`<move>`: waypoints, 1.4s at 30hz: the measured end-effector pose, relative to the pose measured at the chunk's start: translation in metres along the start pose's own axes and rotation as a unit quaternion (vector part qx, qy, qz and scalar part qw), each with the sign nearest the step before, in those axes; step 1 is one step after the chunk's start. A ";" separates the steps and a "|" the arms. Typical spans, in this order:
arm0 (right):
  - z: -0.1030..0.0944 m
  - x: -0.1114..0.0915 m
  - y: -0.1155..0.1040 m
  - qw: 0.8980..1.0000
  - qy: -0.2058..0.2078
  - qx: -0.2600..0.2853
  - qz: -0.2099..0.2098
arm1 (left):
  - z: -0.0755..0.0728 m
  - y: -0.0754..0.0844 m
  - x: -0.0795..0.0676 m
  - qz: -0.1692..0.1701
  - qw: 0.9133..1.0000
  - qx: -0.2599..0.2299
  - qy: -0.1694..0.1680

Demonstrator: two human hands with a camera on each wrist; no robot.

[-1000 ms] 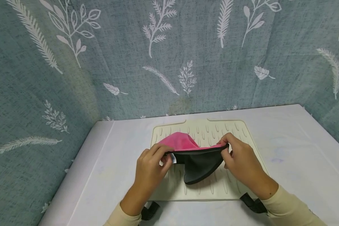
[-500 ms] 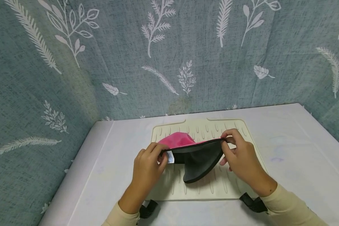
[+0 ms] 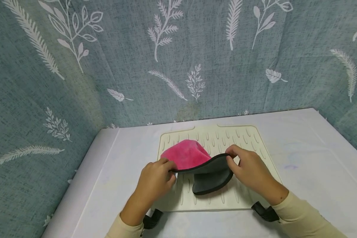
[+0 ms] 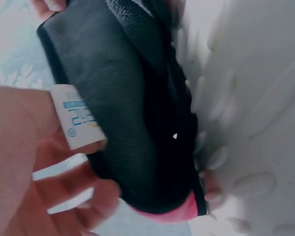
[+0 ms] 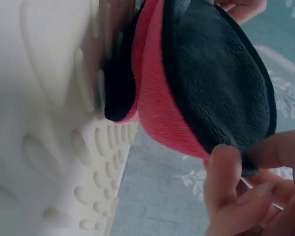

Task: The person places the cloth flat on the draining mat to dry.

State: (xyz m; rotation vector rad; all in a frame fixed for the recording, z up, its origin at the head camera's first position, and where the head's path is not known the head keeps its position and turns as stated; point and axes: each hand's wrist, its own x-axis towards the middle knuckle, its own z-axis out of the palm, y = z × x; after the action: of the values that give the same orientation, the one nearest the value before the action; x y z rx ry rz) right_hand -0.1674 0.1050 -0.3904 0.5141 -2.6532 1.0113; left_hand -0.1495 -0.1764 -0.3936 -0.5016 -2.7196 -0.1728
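Note:
A two-sided plush cloth [image 3: 185,155], pink on one face and dark grey on the other with black edging, is held over the cream mat [image 3: 178,203]. My left hand [image 3: 156,180] pinches its left edge, beside a white tag [image 4: 77,117] seen in the left wrist view. The right hand [image 3: 253,168] pinches the edge at the other end, thumb and fingers on the black border. Between the hands the edge dips in a curve. A pink part lies behind it and a grey flap [image 3: 211,181] hangs in front.
The mat has raised oval ridges and lies on a white-covered table [image 3: 300,158]. A blue-grey leaf-patterned curtain [image 3: 131,72] stands behind and to the left. Black straps [image 3: 153,218] show at both wrists.
The held edge has dropped from a taut, slanted line to a slack curve. My left hand has lowered, the right has moved slightly left and down, and more pink shows.

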 end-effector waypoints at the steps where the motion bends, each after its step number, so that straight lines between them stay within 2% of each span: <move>1: 0.001 0.000 0.000 1.000 -0.010 -0.013 0.003 | 0.000 0.000 -0.001 0.003 1.000 0.002 -0.014; 7: 0.002 -0.001 -0.003 0.993 -0.089 -0.070 0.032 | 0.002 -0.002 -0.002 0.014 0.997 0.003 -0.071; 15: 0.004 -0.003 0.000 0.975 -0.189 -0.119 0.021 | 0.005 -0.002 -0.004 0.007 0.989 -0.029 -0.144; 19: 0.004 -0.006 0.002 0.969 -0.207 -0.131 0.011 | 0.008 -0.001 -0.004 0.004 0.987 -0.038 -0.157; 24: 0.004 -0.007 0.005 0.967 -0.210 -0.145 0.000 | 0.010 -0.001 -0.004 0.000 0.986 -0.037 -0.165; 28: 0.007 -0.006 0.005 0.968 -0.204 -0.145 -0.022 | 0.010 0.001 -0.003 0.004 0.987 -0.033 -0.156; 35: 0.008 -0.006 -0.003 0.975 -0.176 -0.129 -0.051 | -0.002 0.014 -0.001 0.036 0.993 -0.068 -0.086; 39: 0.008 -0.008 -0.010 0.980 -0.145 -0.117 -0.066 | -0.011 0.028 -0.002 0.077 0.989 -0.113 -0.053; 42: 0.009 -0.010 -0.013 0.983 -0.125 -0.112 -0.077 | -0.014 0.040 -0.006 0.116 0.984 -0.131 -0.041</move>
State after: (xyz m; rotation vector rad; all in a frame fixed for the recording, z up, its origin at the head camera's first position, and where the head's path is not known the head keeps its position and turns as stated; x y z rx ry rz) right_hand -0.1543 0.0918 -0.3926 0.8257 -2.8415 0.6280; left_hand -0.1250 -0.1435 -0.3806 -0.9141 -2.7028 -0.4596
